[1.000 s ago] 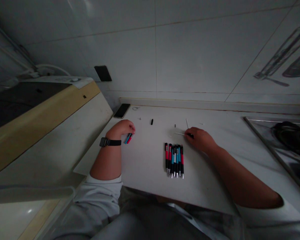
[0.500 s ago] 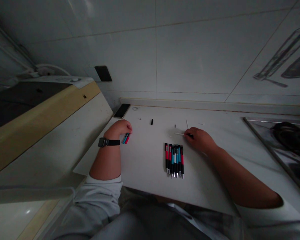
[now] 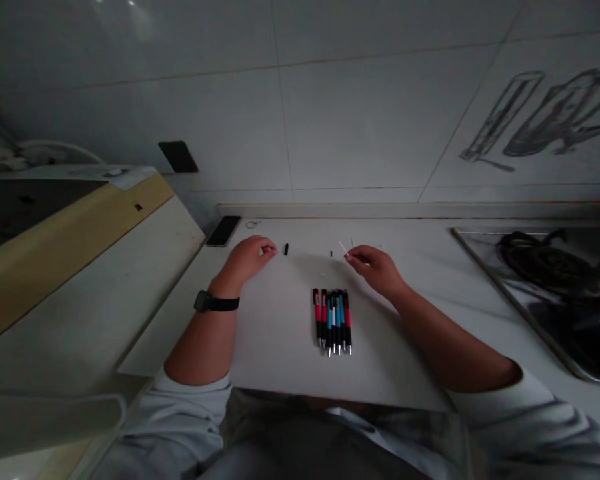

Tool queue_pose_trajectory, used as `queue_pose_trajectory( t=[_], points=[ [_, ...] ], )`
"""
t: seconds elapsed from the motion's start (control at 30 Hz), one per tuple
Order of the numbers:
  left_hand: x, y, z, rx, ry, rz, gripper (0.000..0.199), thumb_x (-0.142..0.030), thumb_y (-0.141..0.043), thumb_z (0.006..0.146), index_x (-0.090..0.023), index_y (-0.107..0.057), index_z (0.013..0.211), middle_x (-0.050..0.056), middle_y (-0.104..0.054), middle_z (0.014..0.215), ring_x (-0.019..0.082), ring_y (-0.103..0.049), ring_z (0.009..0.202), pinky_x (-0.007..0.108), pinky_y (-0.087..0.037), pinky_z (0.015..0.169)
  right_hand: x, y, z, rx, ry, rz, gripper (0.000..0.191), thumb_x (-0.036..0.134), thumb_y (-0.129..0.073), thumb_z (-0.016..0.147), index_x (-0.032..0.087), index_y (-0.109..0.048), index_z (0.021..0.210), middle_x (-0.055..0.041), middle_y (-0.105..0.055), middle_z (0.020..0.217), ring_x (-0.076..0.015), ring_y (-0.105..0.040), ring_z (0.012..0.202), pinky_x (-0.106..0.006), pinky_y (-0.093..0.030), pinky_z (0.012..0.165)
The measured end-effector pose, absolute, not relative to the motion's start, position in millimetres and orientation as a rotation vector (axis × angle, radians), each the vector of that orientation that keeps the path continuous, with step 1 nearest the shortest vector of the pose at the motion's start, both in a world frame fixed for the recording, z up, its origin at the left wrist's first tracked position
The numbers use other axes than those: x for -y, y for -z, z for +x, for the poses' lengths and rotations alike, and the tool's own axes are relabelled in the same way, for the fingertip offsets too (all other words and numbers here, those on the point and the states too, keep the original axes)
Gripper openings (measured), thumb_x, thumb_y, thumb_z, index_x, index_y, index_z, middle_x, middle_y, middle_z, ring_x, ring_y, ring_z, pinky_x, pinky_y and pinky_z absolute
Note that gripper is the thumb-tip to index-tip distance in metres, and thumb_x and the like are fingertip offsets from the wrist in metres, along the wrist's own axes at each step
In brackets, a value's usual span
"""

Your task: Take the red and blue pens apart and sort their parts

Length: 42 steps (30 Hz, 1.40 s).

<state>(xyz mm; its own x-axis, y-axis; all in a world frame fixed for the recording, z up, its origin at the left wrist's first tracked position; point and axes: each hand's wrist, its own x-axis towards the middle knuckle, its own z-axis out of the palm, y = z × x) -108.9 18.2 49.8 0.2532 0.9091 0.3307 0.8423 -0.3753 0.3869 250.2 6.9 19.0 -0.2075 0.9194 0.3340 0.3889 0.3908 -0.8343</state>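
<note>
My right hand [image 3: 376, 268] pinches a thin white pen refill [image 3: 344, 249], which points up and left from the fingertips. A second thin white stick [image 3: 352, 243] shows just behind that hand. My left hand [image 3: 250, 259] has thumb and forefinger pressed together; what is between them, if anything, is too small to make out. Just right of its fingertips lies a short black pen part [image 3: 286, 249]. A tiny dark piece [image 3: 331, 253] lies left of the right hand. Nearer to me, several red, blue and white click pens [image 3: 333, 321] lie side by side, silver tips toward me.
A phone [image 3: 223, 231] and a thin ring [image 3: 251, 225] lie at the back left of the white counter [image 3: 275, 333]. A cream-edged appliance [image 3: 145, 200] stands at the left. On the right is a metal-rimmed hob [image 3: 510, 307]. The tiled wall [image 3: 350, 127] closes the back.
My left hand has moved right, toward the short black part; the coloured barrels beside it no longer show. My right hand has raised the refill and turned it upward. The view has shifted right.
</note>
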Motion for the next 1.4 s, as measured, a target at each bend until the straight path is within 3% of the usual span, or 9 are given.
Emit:
queue_pose_trajectory(
  t=[0.1, 0.23, 0.5, 0.7, 0.9, 1.2, 1.3, 1.4],
  points=[
    [-3.2, -46.2, -46.8, -1.439, -1.038, 2.425, 0.016, -0.033, -0.064, 0.098, -0.021, -0.074, 0.098, 0.004, -0.07, 0.092, 0.017, -0.063, 0.081, 0.029, -0.05, 0.077, -5.3, -15.7, 238.7, 1.452, -1.121, -1.076, 0.036, 0.058, -0.076, 0.081, 0.023, -0.07, 0.09, -0.0046, -0.074, 0.091, -0.0201, -0.067, 0.085, -0.035, -0.053, 0.079],
    [13.1, -32.9, 9.2, -1.254, -1.119, 2.411, 0.023, -0.036, -0.078, 0.09, -0.021, -0.067, 0.104, 0.004, -0.071, 0.097, 0.018, -0.066, 0.089, 0.03, -0.053, 0.079, 1.0, -10.4, 225.0, 1.154, -1.442, -0.953, 0.041, 0.054, -0.088, 0.07, 0.023, -0.068, 0.088, -0.0027, -0.075, 0.098, -0.0172, -0.067, 0.087, -0.033, -0.053, 0.082],
    [4.5, -15.3, 17.5, -1.184, -1.109, 2.105, 0.019, -0.024, -0.079, 0.087, -0.021, -0.07, 0.104, 0.004, -0.076, 0.099, 0.017, -0.073, 0.086, 0.029, -0.059, 0.076, 6.1, -7.2, 215.5, 0.937, -1.651, -0.834, 0.037, 0.04, -0.096, 0.062, 0.022, -0.069, 0.08, 0.0008, -0.069, 0.09, -0.0158, -0.066, 0.087, -0.037, -0.055, 0.094],
    [1.6, -6.6, 15.7, -1.154, -1.111, 1.996, 0.024, -0.018, -0.079, 0.086, -0.021, -0.071, 0.109, 0.005, -0.077, 0.098, 0.016, -0.073, 0.087, 0.031, -0.061, 0.082, 5.0, -7.9, 218.9, 0.963, -1.573, -0.909, 0.036, 0.043, -0.094, 0.065, 0.022, -0.07, 0.083, -0.0021, -0.074, 0.098, -0.0174, -0.068, 0.089, -0.035, -0.055, 0.088],
    [0.9, -6.6, 10.3, -1.16, -1.072, 2.185, 0.027, -0.013, -0.071, 0.088, -0.022, -0.074, 0.113, 0.004, -0.069, 0.098, 0.015, -0.066, 0.085, 0.029, -0.056, 0.079, 0.5, -5.3, 221.6, 0.89, -1.564, -0.862, 0.039, 0.042, -0.095, 0.063, 0.022, -0.071, 0.086, -0.0012, -0.073, 0.093, -0.0179, -0.07, 0.09, -0.038, -0.056, 0.094],
    [3.7, -11.1, 11.6, -1.197, -1.079, 2.165, 0.004, -0.021, -0.068, 0.091, -0.02, -0.071, 0.094, 0.003, -0.067, 0.09, 0.016, -0.063, 0.081, 0.029, -0.051, 0.074, 1.6, -6.3, 219.9, 0.973, -1.548, -0.844, 0.038, 0.044, -0.093, 0.066, 0.024, -0.07, 0.089, -0.0017, -0.073, 0.094, -0.0188, -0.07, 0.091, -0.04, -0.056, 0.096],
    [2.4, -10.1, 9.5, -1.217, -1.099, 2.134, 0.003, -0.018, -0.067, 0.089, -0.02, -0.069, 0.091, 0.003, -0.067, 0.088, 0.016, -0.063, 0.08, 0.028, -0.051, 0.074, -7.7, -11.9, 234.6, 1.078, -1.342, -0.928, 0.036, 0.05, -0.084, 0.074, 0.025, -0.068, 0.095, -0.0011, -0.071, 0.091, -0.0171, -0.066, 0.083, -0.038, -0.056, 0.088],
    [1.5, -9.9, 7.5, -1.245, -1.122, 2.107, 0.004, -0.017, -0.067, 0.089, -0.02, -0.069, 0.09, 0.002, -0.068, 0.088, 0.015, -0.062, 0.079, 0.028, -0.05, 0.074, -20.2, -17.6, 258.7, 1.337, -0.921, -1.175, 0.032, 0.051, -0.07, 0.085, 0.024, -0.068, 0.103, -0.0019, -0.069, 0.086, -0.0173, -0.063, 0.075, -0.035, -0.053, 0.078]
  ],
)
